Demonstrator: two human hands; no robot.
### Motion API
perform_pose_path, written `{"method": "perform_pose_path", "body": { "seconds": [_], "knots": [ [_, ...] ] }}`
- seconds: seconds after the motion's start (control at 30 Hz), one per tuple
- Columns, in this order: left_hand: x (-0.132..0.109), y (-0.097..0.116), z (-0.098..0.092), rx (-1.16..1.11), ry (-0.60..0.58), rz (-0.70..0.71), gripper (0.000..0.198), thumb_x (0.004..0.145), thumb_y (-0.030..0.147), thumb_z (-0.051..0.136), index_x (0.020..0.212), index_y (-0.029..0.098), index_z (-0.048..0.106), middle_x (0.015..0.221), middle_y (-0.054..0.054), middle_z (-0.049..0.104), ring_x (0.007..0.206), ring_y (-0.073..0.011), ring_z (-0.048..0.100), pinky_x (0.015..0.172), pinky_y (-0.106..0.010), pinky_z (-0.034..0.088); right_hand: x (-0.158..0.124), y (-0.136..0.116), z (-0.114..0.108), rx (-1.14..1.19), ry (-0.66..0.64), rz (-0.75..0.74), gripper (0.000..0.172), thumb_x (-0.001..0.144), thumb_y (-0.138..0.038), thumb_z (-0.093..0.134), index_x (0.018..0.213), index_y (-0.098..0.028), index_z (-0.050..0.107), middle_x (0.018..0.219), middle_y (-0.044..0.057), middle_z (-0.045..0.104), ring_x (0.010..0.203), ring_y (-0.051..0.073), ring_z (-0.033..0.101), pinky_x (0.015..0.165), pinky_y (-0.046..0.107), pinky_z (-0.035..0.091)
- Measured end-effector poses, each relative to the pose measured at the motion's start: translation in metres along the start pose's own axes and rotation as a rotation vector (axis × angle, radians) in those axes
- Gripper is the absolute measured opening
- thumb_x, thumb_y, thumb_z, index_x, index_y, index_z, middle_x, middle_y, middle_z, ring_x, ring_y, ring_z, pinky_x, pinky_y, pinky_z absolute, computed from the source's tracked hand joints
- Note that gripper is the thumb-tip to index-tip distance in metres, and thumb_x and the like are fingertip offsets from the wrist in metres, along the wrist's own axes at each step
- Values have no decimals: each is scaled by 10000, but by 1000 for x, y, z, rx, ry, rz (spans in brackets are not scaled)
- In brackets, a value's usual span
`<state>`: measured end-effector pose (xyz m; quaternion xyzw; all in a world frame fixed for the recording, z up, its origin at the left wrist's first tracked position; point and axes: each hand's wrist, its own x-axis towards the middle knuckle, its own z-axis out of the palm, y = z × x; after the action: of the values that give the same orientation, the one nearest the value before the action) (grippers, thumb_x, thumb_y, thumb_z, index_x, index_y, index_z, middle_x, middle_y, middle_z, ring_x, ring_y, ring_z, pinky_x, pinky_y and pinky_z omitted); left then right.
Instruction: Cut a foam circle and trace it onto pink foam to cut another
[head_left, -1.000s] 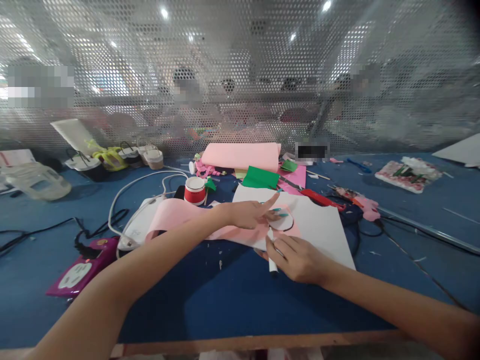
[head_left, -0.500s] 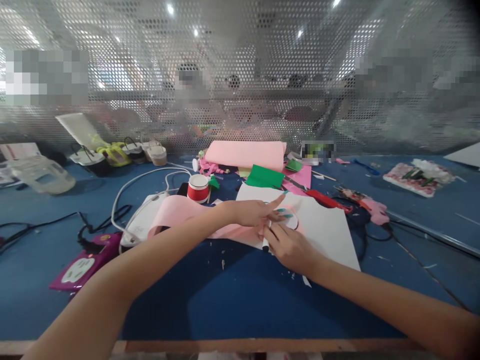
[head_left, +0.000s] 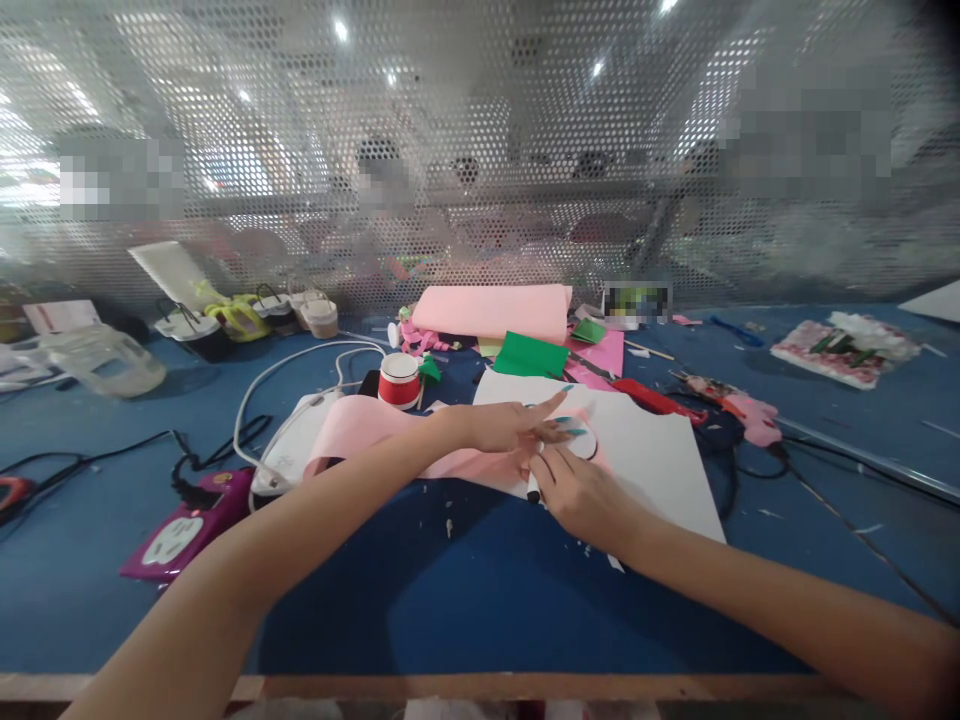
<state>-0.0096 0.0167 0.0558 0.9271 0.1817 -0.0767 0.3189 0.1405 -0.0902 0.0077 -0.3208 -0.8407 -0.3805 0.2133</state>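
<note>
Right hand (head_left: 586,492) grasps a marker (head_left: 533,486); left hand (head_left: 506,428), splayed, part-covers a white disc (head_left: 586,441): dark-lined around four o'clock, remainder apparently hidden.

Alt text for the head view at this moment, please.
The right hand grips a white, black-ended marker, while the left hand lies spread over a rounded white piece on pink paper. Farther back on the blue table are a green sheet and a pink roll.
</note>
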Motion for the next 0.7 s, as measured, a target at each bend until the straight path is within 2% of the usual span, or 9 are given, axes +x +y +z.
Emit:
{"method": "perform_pose_path", "body": {
  "seconds": [0.23,0.47,0.57,0.7],
  "knots": [
    [0,-9,4,14,49,117,851,870,138,373,1428,232,-263,1436,-43,445,1324,-163,408,1064,-356,315,-10,2,-7,99,-19,-25,207,884,-42,406,818,-87,597,650,83,598,583,188,567,528,298,429],
    [0,-13,7,37,46,121,968,734,17,377,1428,236,-261,1458,-24,417,1361,-166,349,1052,-347,317,-25,11,-13,151,24,-101,317,920,-56,312,953,-20,625,771,156,668,746,222,644,642,329,521],
    [0,-13,7,36,29,109,1015,686,7,381,1421,255,-273,1469,-11,403,1337,-173,382,1035,-350,330,-32,21,-14,246,9,-107,338,923,-59,296,990,-44,627,806,147,677,776,210,647,679,332,543],
    [0,-12,7,32,10,80,1004,697,34,377,1416,271,-282,1479,-21,390,1277,-176,454,1002,-345,355,-41,31,-15,373,10,-92,318,923,-70,323,1025,-36,622,852,155,682,819,206,647,713,329,557]
  ]
}}
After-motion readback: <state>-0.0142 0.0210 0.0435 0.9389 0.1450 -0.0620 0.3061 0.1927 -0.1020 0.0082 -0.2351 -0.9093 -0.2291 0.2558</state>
